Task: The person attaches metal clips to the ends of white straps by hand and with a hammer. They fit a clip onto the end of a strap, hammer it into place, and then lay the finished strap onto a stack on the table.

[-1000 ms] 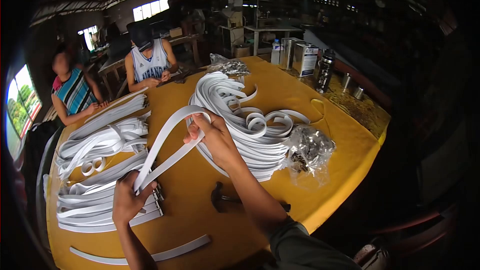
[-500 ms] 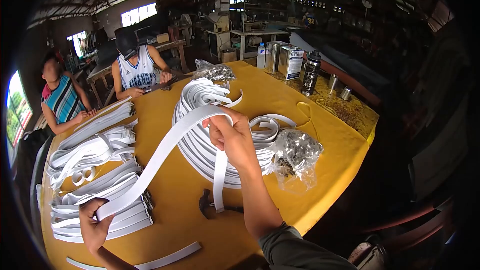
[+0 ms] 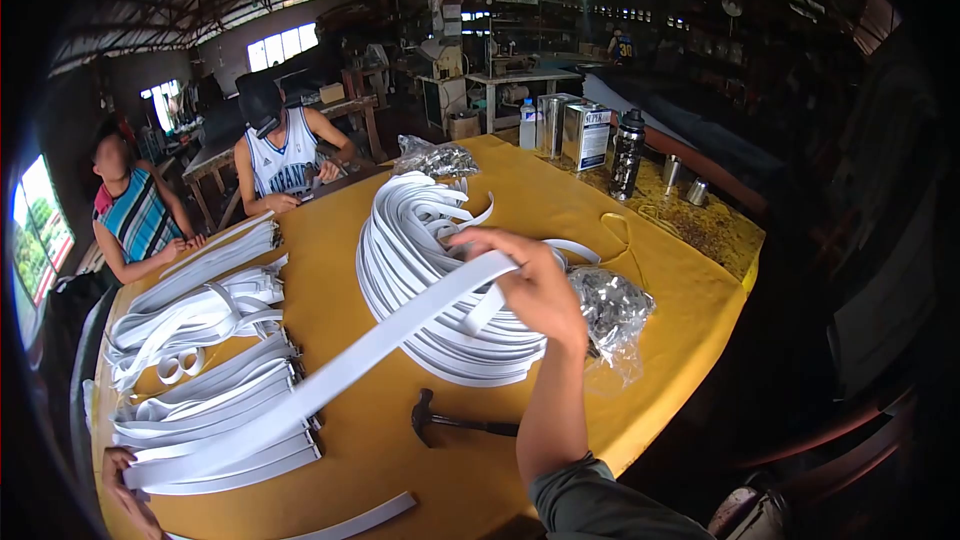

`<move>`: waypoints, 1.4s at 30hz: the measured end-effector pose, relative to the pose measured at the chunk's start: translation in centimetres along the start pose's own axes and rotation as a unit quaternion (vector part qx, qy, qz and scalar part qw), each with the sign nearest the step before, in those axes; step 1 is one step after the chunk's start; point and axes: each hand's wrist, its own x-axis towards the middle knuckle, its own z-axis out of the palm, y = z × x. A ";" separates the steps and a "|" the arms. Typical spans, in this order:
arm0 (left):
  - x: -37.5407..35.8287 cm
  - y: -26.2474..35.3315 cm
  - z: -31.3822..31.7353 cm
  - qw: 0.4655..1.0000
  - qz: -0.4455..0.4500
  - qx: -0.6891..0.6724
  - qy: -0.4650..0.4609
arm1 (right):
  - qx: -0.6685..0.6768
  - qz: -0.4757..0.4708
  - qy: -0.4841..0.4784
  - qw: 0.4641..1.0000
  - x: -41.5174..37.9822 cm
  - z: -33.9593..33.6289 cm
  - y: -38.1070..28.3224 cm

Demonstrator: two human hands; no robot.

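Note:
A long white strap (image 3: 335, 372) runs taut and slanting across the table between my two hands. At the lower left, my left hand (image 3: 128, 495) grips one end of it, its fingers partly cut off from sight behind the band. My right hand (image 3: 532, 285) holds the other part, with the strap passing over the thumb side and a short end hanging below. Behind it lies a big looped bundle of white straps (image 3: 385, 260). A hammer (image 3: 428, 422) rests beneath my right forearm. Close to that wrist is a clear bag of shiny metal pieces (image 3: 615, 310).
Stacked white straps (image 3: 215, 420) with metal ends line the left side of the yellow table (image 3: 370, 440). A loose strap (image 3: 355, 520) lies in front. Two people sit at the far left. Cans (image 3: 587, 135), a black bottle (image 3: 627, 155) and metal cups (image 3: 672, 172) stand at right.
My hands have spread apart: the left went down and left, the right moved right. The strap between them is now straighter, and the hammer shows more fully.

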 end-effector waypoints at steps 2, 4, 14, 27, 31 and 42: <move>-3.0 -5.4 -5.3 0.964 -0.211 -0.002 0.161 | 0.001 0.049 0.034 0.998 -0.3 -1.3 0.0; -2.9 -0.7 -4.6 0.945 -0.263 0.137 0.137 | -0.016 0.076 0.046 0.996 -0.4 -1.9 -0.4; -5.2 3.9 -5.8 0.822 -0.073 0.561 0.070 | -0.378 -0.074 -0.205 0.900 -4.1 1.3 1.1; -9.6 -16.5 -11.5 0.706 -0.184 0.679 0.078 | 0.048 0.153 -0.410 0.898 -7.0 18.2 7.0; -14.8 -19.7 -4.1 0.726 -0.515 0.455 -0.007 | 0.065 0.210 -0.384 0.897 -8.4 21.2 8.7; -14.8 -19.6 -4.0 0.874 -0.394 0.225 0.174 | 0.205 0.461 -0.159 0.849 -7.4 18.0 8.9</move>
